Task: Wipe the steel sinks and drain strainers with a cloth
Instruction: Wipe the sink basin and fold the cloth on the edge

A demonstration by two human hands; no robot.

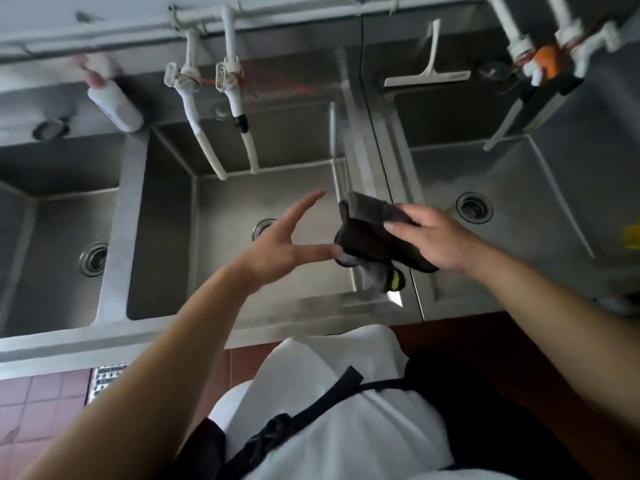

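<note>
The right hand (434, 237) clasps the folded dark cloth (372, 233) above the middle sink (166, 237) (ready to wipe); the left hand (277, 249) is released, fingers spread.

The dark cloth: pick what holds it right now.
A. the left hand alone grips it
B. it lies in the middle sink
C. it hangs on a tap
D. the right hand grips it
D: the right hand grips the dark cloth above the sink edge, while the left hand is spread open beside it.
</note>
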